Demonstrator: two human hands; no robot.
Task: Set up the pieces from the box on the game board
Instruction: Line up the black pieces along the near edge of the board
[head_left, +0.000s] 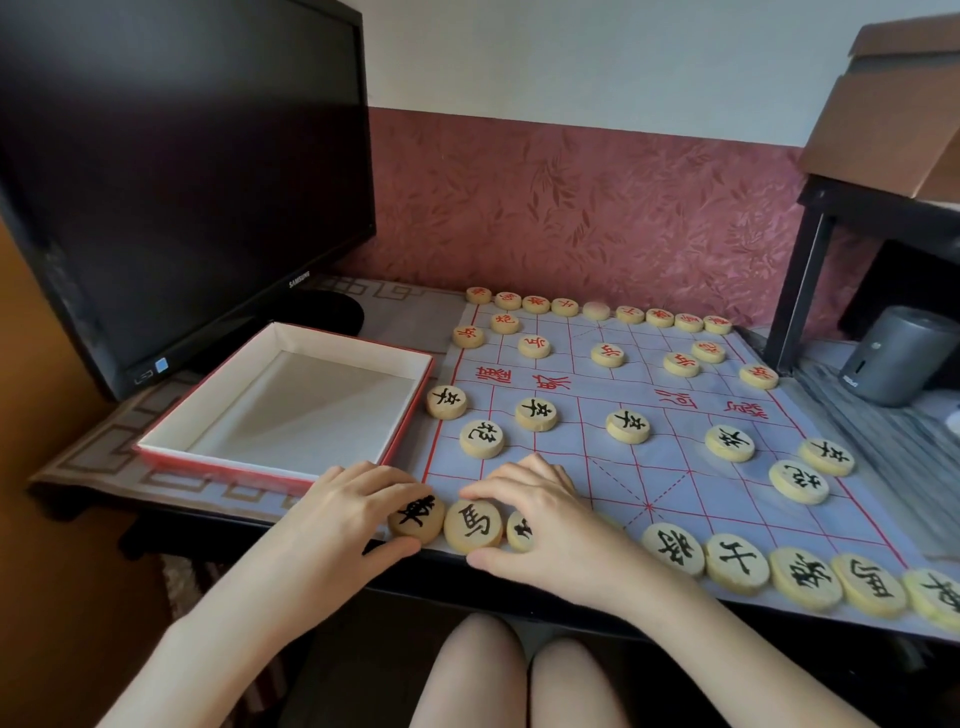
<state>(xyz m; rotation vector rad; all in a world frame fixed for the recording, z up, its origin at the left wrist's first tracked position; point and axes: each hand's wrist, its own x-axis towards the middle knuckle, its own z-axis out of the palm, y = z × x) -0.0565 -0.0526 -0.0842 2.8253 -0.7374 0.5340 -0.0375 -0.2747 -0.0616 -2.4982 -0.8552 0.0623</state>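
A pale cloth game board (675, 467) with red lines lies on the desk. Round wooden pieces with red characters (607, 355) fill its far side, pieces with black characters (627, 426) its near side. My left hand (353, 514) rests at the board's near left corner, fingers and thumb around the corner black piece (415, 518). My right hand (535, 525) lies beside it, fingers curled over the third piece (520, 530) and touching the second piece (472, 526). The red box (285, 405) with a white inside stands empty left of the board.
A dark monitor (182, 171) stands behind the box. At the right are a black shelf frame (800, 280), a cardboard box (893, 104) on it and a grey cylinder (893, 358). The near desk edge runs just under the front row of pieces.
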